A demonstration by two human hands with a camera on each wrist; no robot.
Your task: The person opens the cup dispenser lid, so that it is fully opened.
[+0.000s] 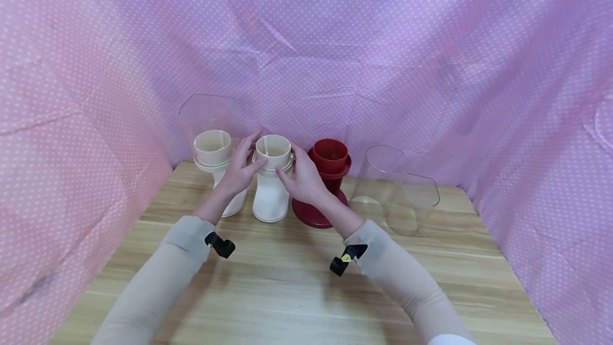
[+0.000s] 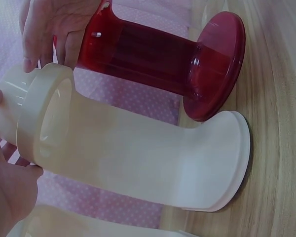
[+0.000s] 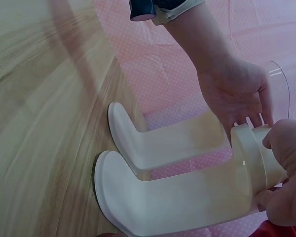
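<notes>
A white stand (image 1: 271, 196) with a cream collar and cup-like top (image 1: 273, 150) stands upright in the middle of the row. My left hand (image 1: 239, 168) holds the collar from the left, thumb at the front and fingers reaching behind. From the other side my right hand (image 1: 305, 179) holds the same collar, its thumb near the front. The left wrist view shows the stand's open, trough-like shaft (image 2: 123, 143) below the collar, with fingertips against the rim. A matching white stand (image 1: 213, 149) is just left of my left hand. To the right is a red stand (image 1: 330, 156) with a round base.
Two clear tubes, one tall (image 1: 383, 174) and one beside it (image 1: 414, 204), stand right of the red stand. Another clear piece (image 1: 208, 108) rises behind the left stand. Pink dotted cloth (image 1: 306, 25) hangs around the wooden table (image 1: 287, 292).
</notes>
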